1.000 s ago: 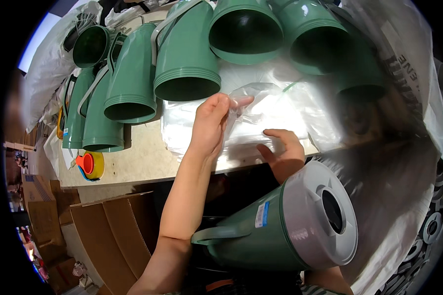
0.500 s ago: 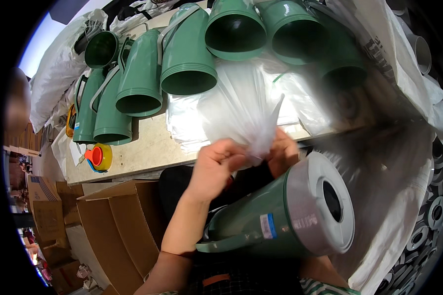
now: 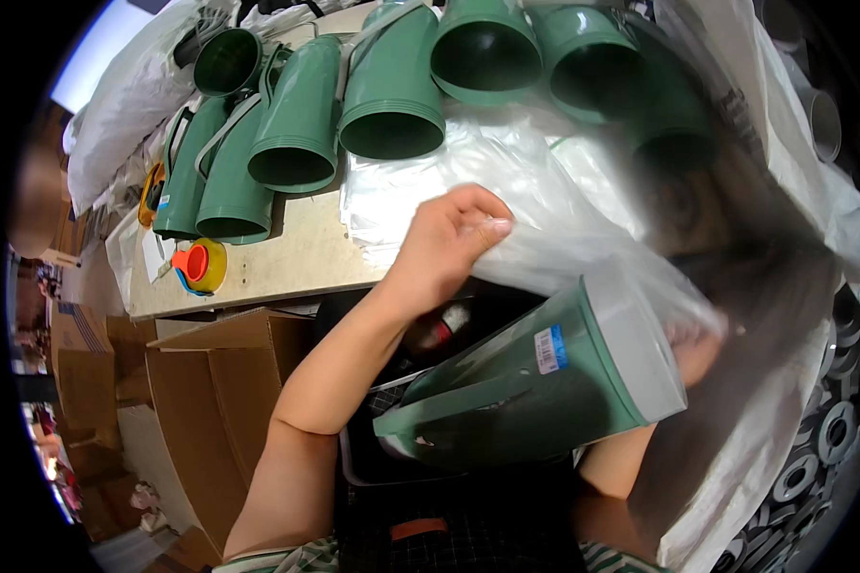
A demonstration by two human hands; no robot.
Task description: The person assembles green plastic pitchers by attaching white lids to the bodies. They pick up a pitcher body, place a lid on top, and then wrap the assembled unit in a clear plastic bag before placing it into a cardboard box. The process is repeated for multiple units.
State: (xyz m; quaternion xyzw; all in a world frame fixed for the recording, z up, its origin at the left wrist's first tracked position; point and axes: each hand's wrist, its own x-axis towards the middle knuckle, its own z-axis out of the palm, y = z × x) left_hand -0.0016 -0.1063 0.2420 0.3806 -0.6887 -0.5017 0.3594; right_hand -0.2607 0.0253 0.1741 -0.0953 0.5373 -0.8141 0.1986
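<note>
A green jug-shaped housing (image 3: 506, 382) with a handle, a blue-and-white label and a grey end ring (image 3: 634, 344) lies tilted across my lap, its grey end to the right. My left hand (image 3: 454, 239) is above it, thumb and fingers pinched on the edge of a clear plastic bag (image 3: 583, 253). The bag stretches rightward over the grey end. Beyond that end is my right hand (image 3: 695, 346), partly behind the film and blurred, so its fingers cannot be made out. A stack of clear bags (image 3: 373, 205) lies on the table.
Several green housings (image 3: 392, 95) line the far side of the table (image 3: 301, 258). A yellow-and-red tape roll (image 3: 201, 265) sits near its left edge. An open cardboard box (image 3: 205, 392) stands below left. White sheeting (image 3: 736, 458) hangs at right, beside many grey rings (image 3: 793, 477).
The bunched bag has been spread and drawn right over the housing's grey end. My right hand moved right and down past that end; my left hand rose slightly. The housing shifted a little.
</note>
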